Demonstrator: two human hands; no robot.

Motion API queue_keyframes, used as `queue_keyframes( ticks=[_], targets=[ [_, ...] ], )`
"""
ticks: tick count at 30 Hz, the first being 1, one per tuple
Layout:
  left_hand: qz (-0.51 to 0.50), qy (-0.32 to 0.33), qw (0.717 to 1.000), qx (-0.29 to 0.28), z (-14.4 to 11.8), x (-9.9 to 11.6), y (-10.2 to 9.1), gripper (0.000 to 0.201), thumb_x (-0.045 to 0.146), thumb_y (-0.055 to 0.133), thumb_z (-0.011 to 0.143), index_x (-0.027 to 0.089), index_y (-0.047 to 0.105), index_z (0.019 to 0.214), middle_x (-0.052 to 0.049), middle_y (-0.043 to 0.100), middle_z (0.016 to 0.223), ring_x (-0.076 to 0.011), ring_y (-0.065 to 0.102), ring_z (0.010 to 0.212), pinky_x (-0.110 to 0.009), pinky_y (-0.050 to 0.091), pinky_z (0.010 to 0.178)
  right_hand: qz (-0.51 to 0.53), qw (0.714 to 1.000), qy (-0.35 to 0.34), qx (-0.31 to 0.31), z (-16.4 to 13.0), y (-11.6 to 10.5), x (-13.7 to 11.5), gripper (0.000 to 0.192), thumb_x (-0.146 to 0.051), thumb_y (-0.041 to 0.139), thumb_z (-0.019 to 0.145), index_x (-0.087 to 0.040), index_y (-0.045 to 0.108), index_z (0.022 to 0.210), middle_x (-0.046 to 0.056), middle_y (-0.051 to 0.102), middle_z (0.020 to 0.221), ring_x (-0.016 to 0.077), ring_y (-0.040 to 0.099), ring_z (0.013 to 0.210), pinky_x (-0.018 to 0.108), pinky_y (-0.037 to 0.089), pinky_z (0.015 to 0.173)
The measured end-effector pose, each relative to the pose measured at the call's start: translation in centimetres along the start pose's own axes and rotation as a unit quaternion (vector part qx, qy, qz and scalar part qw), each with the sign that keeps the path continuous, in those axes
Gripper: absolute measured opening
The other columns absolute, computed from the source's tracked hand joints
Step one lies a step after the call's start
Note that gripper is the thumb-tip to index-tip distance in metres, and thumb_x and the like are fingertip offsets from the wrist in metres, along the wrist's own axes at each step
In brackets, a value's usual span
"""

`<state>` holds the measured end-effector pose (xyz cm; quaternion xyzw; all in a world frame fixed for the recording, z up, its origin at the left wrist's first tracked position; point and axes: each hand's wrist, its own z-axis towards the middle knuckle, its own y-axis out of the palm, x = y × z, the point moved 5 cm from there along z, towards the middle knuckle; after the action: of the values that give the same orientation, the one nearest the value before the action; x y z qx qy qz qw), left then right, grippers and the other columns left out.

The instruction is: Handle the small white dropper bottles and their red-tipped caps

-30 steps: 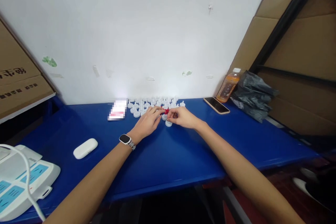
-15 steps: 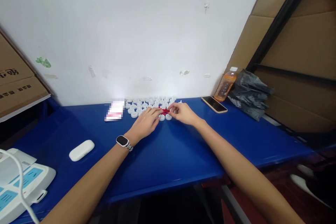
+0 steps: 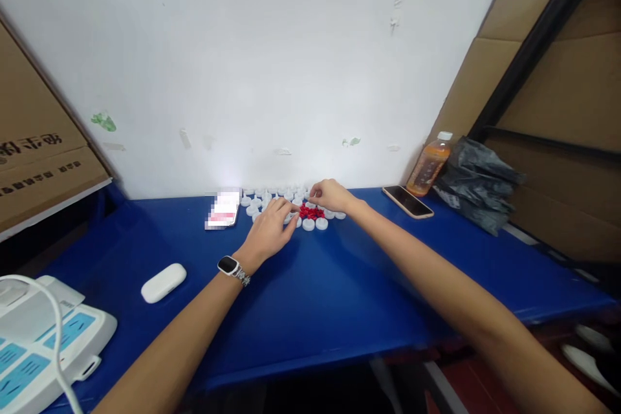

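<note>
A small heap of red pieces (image 3: 312,211) lies among many white round caps (image 3: 308,225) on the blue table, close to the wall. My left hand (image 3: 274,228) rests over the caps at the heap's left side, its fingers stretched out and the thumb apart from the forefinger. Behind the heap, my right hand (image 3: 334,195) hovers with thumb and forefinger pinched together above the white caps. Whatever sits in that pinch is too small to make out. Some caps carry a thin stem on top; several are hidden behind my left hand.
Left of the caps lies a phone with a lit screen (image 3: 224,209). A white case (image 3: 163,283) and a power strip (image 3: 63,336) sit nearer at left. On the right are a dark phone (image 3: 407,200), a bottle of orange drink (image 3: 429,163) and a black plastic bag (image 3: 480,184).
My right hand has moved from the right side of the red heap to behind it, over the white caps. My left hand has drawn slightly left, uncovering more red pieces. The camera view has shifted a little.
</note>
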<state>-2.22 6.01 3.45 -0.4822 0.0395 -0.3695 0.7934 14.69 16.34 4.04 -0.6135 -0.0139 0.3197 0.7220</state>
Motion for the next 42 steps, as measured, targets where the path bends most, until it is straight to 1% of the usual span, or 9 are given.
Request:
queue_keyframes(
  ticks=[5,10,13,17,20,25,27,31,42],
  targets=[
    [-0.008,-0.005,1.000,0.004,0.0,0.0,-0.1,0.021,0.032,0.043,0.098,0.023,0.060,0.106,-0.007,0.061,0.106,-0.0239,0.056,0.103,-0.036,0.050,0.076,0.011,1.000,-0.001,-0.001,0.1,0.4,0.2,0.009,-0.019,0.067,0.079,-0.015,0.075,0.080,0.007,0.074,0.076,0.0156,0.065,0.071,0.023,0.043,0.064],
    [-0.021,-0.023,0.999,0.011,0.0,-0.1,-0.2,0.023,0.034,0.042,0.098,0.023,0.060,0.108,-0.007,0.060,0.107,-0.0237,0.057,0.103,-0.036,0.050,0.076,0.045,0.998,0.001,0.039,-0.7,-1.3,-0.2,0.012,-0.019,0.066,0.080,-0.013,0.076,0.084,0.008,0.075,0.078,0.0162,0.065,0.071,0.025,0.044,0.066],
    [-0.041,-0.040,0.998,0.030,0.0,0.0,-0.3,0.028,0.038,0.044,0.098,0.023,0.057,0.118,-0.007,0.059,0.115,-0.0235,0.057,0.104,-0.036,0.050,0.080,0.123,0.991,-0.008,0.058,-1.8,-2.6,-1.9,0.014,-0.023,0.066,0.081,-0.013,0.075,0.083,0.007,0.074,0.077,0.0158,0.065,0.070,0.025,0.046,0.067],
    [-0.062,-0.046,0.996,0.038,0.1,0.1,-0.3,0.042,0.045,0.046,0.097,0.022,0.047,0.133,-0.009,0.058,0.120,-0.0239,0.057,0.105,-0.039,0.049,0.087,0.279,0.960,-0.024,0.020,-3.5,-2.7,-4.8,0.019,-0.031,0.068,0.081,-0.013,0.074,0.084,0.005,0.074,0.075,0.0149,0.065,0.066,0.025,0.048,0.065],
    [-0.073,-0.037,0.997,0.015,0.2,-0.1,0.3,0.038,0.047,0.040,0.099,0.021,0.052,0.125,-0.008,0.061,0.108,-0.0235,0.057,0.098,-0.038,0.049,0.084,0.325,0.945,-0.035,0.000,-4.0,-2.1,-5.7,0.025,-0.037,0.067,0.082,-0.013,0.073,0.086,0.005,0.074,0.075,0.0136,0.063,0.062,0.024,0.047,0.061],
    [-0.083,-0.035,0.996,-0.010,0.1,-0.7,0.8,0.036,0.044,0.032,0.102,0.019,0.054,0.115,-0.009,0.058,0.104,-0.0230,0.057,0.098,-0.039,0.048,0.086,0.164,0.984,-0.011,0.068,-2.1,-1.7,-3.1,0.026,-0.034,0.057,0.089,-0.015,0.074,0.086,0.006,0.076,0.083,0.0158,0.064,0.073,0.026,0.045,0.070],
    [-0.076,-0.046,0.996,-0.018,0.0,-1.1,0.8,0.036,0.044,0.030,0.103,0.019,0.053,0.116,-0.010,0.057,0.109,-0.0233,0.056,0.101,-0.039,0.048,0.088,0.037,0.998,0.001,0.054,-1.1,-1.3,-2.1,0.022,-0.031,0.059,0.088,-0.017,0.075,0.088,0.006,0.076,0.088,0.0184,0.065,0.082,0.029,0.042,0.078],
    [-0.060,-0.058,0.996,-0.029,-0.1,-1.6,0.7,0.036,0.043,0.028,0.103,0.019,0.052,0.111,-0.010,0.057,0.109,-0.0234,0.057,0.101,-0.040,0.048,0.089,-0.125,0.992,-0.005,-0.020,0.8,0.0,-1.4,0.020,-0.032,0.061,0.086,-0.021,0.077,0.089,0.007,0.076,0.091,0.0238,0.062,0.099,0.036,0.033,0.092],
    [-0.054,-0.058,0.996,-0.036,-0.2,-2.0,0.8,0.032,0.043,0.030,0.102,0.020,0.052,0.108,-0.009,0.056,0.108,-0.0235,0.057,0.103,-0.040,0.048,0.090,-0.192,0.977,-0.017,-0.090,3.5,2.0,-1.2,0.020,-0.032,0.063,0.082,-0.022,0.078,0.090,0.008,0.076,0.094,0.0256,0.062,0.100,0.038,0.026,0.093]
  ],
)
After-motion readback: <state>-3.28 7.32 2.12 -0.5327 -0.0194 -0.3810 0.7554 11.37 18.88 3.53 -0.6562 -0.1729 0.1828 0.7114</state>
